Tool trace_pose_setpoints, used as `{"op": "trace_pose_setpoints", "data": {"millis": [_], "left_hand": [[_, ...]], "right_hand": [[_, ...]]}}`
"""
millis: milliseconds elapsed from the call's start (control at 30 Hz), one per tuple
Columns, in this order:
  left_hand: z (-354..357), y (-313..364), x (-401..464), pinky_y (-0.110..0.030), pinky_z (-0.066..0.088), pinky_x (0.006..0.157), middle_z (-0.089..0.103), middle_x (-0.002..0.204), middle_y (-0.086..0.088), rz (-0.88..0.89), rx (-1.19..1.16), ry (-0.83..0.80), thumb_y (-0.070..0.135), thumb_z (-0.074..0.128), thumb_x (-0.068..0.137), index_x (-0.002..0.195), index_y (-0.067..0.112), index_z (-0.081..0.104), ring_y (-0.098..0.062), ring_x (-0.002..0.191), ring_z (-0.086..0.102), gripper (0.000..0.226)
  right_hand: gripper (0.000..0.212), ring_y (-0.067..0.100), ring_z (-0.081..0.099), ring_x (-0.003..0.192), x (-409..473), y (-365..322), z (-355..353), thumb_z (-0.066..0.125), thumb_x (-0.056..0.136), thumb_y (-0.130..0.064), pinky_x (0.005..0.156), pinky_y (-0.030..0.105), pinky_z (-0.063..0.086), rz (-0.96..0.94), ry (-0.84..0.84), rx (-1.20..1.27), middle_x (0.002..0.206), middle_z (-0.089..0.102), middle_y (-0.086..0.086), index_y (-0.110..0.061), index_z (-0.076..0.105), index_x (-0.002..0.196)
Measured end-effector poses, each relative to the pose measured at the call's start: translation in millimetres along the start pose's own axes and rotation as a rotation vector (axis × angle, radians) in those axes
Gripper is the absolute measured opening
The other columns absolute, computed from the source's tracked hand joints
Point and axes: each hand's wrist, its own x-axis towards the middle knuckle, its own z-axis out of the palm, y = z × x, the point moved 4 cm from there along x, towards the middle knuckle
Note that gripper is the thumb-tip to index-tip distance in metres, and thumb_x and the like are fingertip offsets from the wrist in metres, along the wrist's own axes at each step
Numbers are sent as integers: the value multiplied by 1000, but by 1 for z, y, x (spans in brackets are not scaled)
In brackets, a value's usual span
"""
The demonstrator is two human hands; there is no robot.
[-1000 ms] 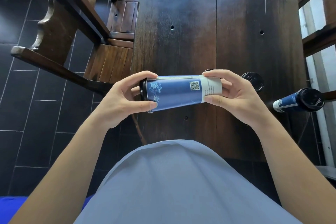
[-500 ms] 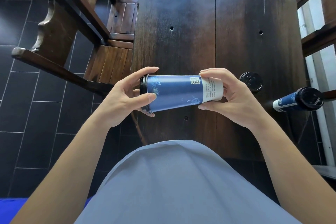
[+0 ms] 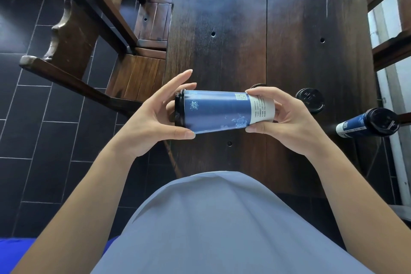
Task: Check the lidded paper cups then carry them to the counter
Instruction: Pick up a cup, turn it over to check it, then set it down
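A blue paper cup with a black lid is held on its side above the near part of a dark wooden table, the lidded end turned to the person's left and the white-banded base to the right. The lid end is grasped by the left hand, thumb under the rim and fingers arched over the top, the forefinger lifted clear. The base is clasped by the right hand, fingers curled over it and thumb beneath. A small square code is printed on the cup's wall near the white band. What the cup contains cannot be told, since the lid is on. To the right, a second cup is seen from above, only its black lid showing, and a third blue cup, also lidded, is seen near the table's right edge. A wooden chair is set beside the table on a dark tiled floor.
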Motion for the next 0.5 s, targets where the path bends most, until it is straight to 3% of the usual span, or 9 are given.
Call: {"op": "trace_pose_setpoints", "data": {"millis": [100,200,367,500], "left_hand": [[-1,0,-3,-46,61,99,56,150,-4,22,30,39,11,91,72,141,35,64,-25,137,57,78],[-3,-2,-6,-43,62,92,58,140,-6,33,59,92,16,89,75,127,35,68,-28,129,58,59],[-2,-2,-5,-52,63,89,60,131,-3,18,35,120,19,87,80,130,30,66,-30,123,59,56],[1,-3,-7,-53,65,76,59,130,-6,-10,-31,137,15,83,83,133,27,63,-39,117,64,55]], "right_hand": [[66,29,51,134,1,1,2,85,79,-1,97,51,59,22,-14,-5,133,58,7,-17,58,138],[69,28,50,135,3,-1,3,85,80,0,100,48,58,17,-35,-48,136,57,7,-19,56,140],[75,25,43,140,7,-8,4,88,77,0,104,45,55,-118,-15,-218,146,47,5,-15,52,142],[72,27,43,140,7,-11,5,87,78,-2,104,47,54,-195,-1,-296,147,47,6,-14,54,140]]}}
